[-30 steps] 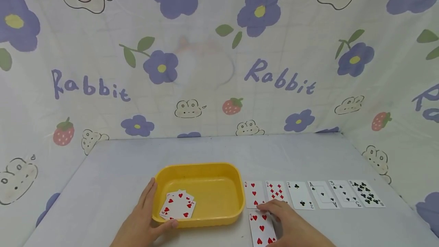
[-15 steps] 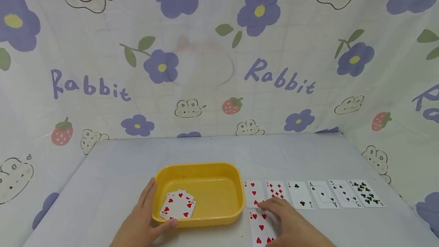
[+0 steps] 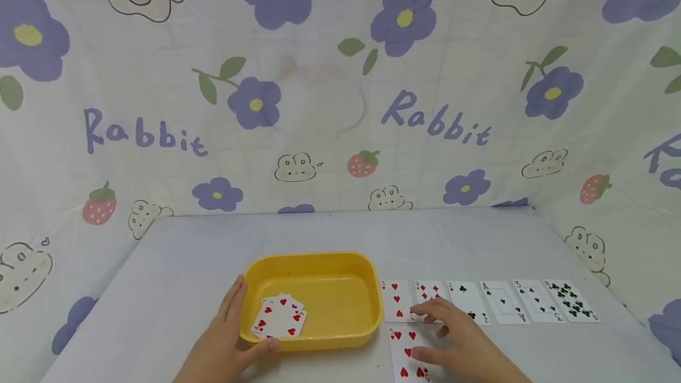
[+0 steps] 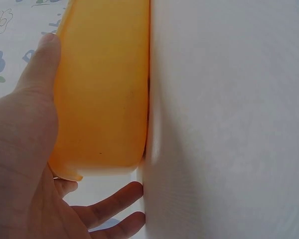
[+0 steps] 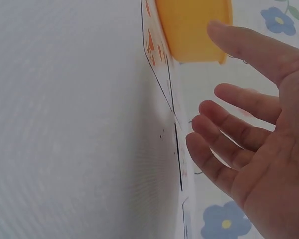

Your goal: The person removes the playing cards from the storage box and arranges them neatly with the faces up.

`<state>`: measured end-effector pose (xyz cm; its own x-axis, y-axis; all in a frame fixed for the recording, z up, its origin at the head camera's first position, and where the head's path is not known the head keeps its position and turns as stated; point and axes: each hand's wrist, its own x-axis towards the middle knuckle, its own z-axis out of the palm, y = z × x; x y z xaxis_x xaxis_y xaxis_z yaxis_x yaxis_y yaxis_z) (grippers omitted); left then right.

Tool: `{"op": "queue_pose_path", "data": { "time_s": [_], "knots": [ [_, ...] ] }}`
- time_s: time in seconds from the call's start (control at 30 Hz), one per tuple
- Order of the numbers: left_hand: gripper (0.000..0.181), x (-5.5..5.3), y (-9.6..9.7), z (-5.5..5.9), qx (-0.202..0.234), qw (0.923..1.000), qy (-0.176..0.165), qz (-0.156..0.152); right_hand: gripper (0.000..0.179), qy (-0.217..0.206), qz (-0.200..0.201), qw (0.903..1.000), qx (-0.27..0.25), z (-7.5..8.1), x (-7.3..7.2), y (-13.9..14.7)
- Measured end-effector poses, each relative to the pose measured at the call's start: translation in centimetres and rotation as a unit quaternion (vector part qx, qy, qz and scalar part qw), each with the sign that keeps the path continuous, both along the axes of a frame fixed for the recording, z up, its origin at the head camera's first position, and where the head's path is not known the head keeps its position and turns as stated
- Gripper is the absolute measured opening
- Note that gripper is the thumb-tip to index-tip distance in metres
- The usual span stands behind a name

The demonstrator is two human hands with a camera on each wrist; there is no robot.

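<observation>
As I watch through the head camera, the right hand [image 3: 461, 336] hovers at the five of hearts [image 3: 401, 361], its fingers spread and pinching nothing; that card lies face up on the counter [image 3: 319, 229], just right of the yellow tray [image 3: 335, 306]. The left hand [image 3: 219, 338] braces the tray, thumb on the near rim, fingers fairly straight along the left side. Heart cards [image 3: 278, 319] overlap inside; a row of six cards [image 3: 502, 302] runs rightward.
</observation>
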<state>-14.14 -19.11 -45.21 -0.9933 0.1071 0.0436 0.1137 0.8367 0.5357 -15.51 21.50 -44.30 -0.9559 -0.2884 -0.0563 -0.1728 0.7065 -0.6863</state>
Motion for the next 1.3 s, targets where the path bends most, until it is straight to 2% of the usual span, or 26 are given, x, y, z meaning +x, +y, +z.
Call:
{"op": "queue_pose_path", "data": {
  "time_s": [0.1,0.3,0.47,0.77,0.87,1.03,1.3],
  "knots": [
    [0.126,0.0,0.0,-0.2,0.001,1.0,0.0,0.001,0.056,0.003,-0.002,1.0,-0.003,0.0,-0.1,0.0],
    [0.125,0.0,0.1,-0.4,0.002,1.0,0.0,0.002,0.048,-0.013,-0.04,0.9991,-0.01,0.1,-0.2,0.0],
    [0.125,0.1,0.1,-0.1,-0.001,1.0,0.001,0.005,0.042,0.017,-0.024,0.9995,-0.011,0.1,-0.3,0.1],
    [0.126,-0.1,-0.2,-0.6,-0.003,0.9999,0.016,-0.001,0.033,0.016,-0.047,0.9987,-0.013,0.6,-0.1,-0.4],
    [0.126,0.0,-0.1,-0.6,-0.006,0.9999,0.013,0.002,0.034,0.006,-0.046,0.9988,-0.018,0.7,0.0,-0.4],
    [0.126,0.1,-0.1,-0.2,-0.014,0.9998,0.016,0.005,0.031,0.019,-0.04,0.9986,-0.028,0.9,0.1,-0.6],
    [0.128,0.0,-0.3,0.1,-0.012,0.9999,0.008,0.008,0.024,0.026,-0.069,0.9946,-0.073,1.7,0.6,-1.9]
  ]
}}
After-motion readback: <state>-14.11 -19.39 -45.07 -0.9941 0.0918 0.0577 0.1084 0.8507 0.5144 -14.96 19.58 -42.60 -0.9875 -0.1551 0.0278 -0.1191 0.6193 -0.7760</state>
